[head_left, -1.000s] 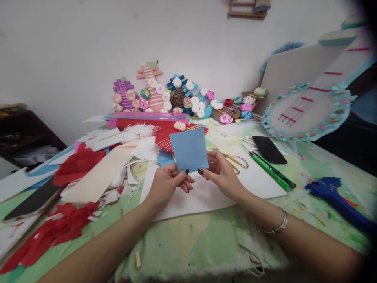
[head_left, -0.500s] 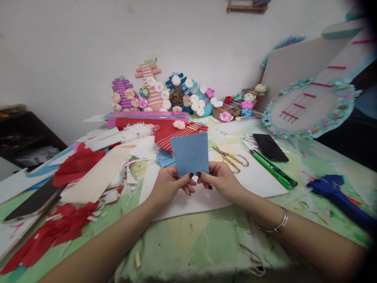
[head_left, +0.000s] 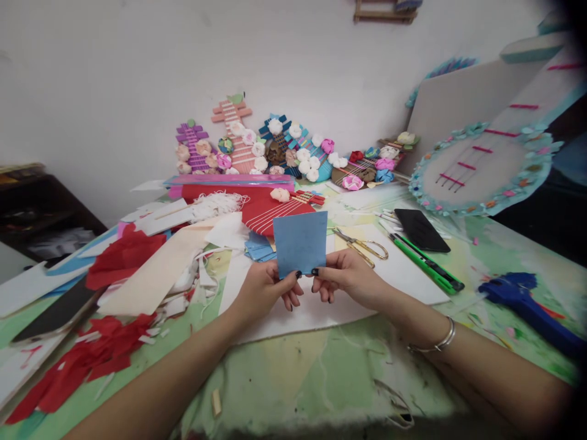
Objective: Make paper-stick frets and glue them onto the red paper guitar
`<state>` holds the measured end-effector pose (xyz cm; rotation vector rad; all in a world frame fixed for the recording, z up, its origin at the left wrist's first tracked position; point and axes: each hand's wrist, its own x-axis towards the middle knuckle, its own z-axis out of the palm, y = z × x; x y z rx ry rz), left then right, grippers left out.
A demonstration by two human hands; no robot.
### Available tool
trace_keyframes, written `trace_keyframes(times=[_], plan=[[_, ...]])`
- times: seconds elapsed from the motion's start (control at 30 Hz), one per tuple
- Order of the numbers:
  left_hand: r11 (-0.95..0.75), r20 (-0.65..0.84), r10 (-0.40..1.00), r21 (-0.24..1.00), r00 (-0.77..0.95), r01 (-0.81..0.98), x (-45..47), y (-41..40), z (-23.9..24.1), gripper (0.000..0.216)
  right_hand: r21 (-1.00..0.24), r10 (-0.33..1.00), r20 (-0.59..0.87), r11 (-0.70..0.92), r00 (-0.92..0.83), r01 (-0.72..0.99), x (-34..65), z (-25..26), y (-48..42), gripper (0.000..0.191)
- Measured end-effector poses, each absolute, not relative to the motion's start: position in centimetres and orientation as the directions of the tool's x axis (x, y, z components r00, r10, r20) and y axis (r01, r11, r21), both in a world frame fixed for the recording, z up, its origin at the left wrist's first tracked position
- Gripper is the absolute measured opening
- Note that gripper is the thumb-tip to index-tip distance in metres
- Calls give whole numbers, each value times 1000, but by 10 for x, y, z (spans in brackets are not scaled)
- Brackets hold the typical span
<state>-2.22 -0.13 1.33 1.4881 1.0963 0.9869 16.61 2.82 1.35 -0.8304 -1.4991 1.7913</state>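
Observation:
A square of blue paper (head_left: 301,243) is held upright in front of me, above a white board (head_left: 358,287). My left hand (head_left: 271,286) pinches its lower left corner between thumb and fingers. At the lower right corner, my right hand (head_left: 343,278) grips it the same way. More blue paper pieces (head_left: 258,247) lie just behind my left hand, partly hidden by the square. Gold-handled scissors (head_left: 364,246) rest beyond my right hand. Behind the square sits a red guitar-shaped craft (head_left: 270,214) with white strings.
A green utility knife (head_left: 424,261), a black phone (head_left: 422,230) and a blue glue gun (head_left: 527,308) lie to the right. Red paper scraps (head_left: 87,370) and a cream strip (head_left: 151,269) cover the left. Flower-decorated guitar crafts (head_left: 238,143) stand along the wall.
Both hands and the blue square have shifted slightly right. The square looks straighter, and my right fingers have moved a little along its lower edge.

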Motion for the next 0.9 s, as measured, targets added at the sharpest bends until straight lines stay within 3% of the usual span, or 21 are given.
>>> trace_keyframes(times=[0.17, 0.53, 0.73, 0.83, 0.9], plan=[[-81, 35, 965, 983, 260, 166, -23, 1, 12, 25, -983, 786, -78, -165, -614, -86, 167, 16, 27, 21], [-224, 84, 944, 873, 320, 432, -28, -1, 15, 25, -986, 799, -72, -148, -596, -78, 170, 14, 30, 13], [-207, 154, 955, 958, 255, 198, -34, 1, 10, 15, -988, 840, -58, -127, -540, -90, 171, 12, 32, 11], [-245, 240, 958, 970, 156, 10, -33, -4, 16, 23, -992, 879, -28, -84, -476, -96, 173, 10, 36, 11], [-206, 239, 923, 969, 303, -136, -27, -18, 26, 22, -993, 895, -16, -66, -446, -97, 174, 8, 38, 11]])
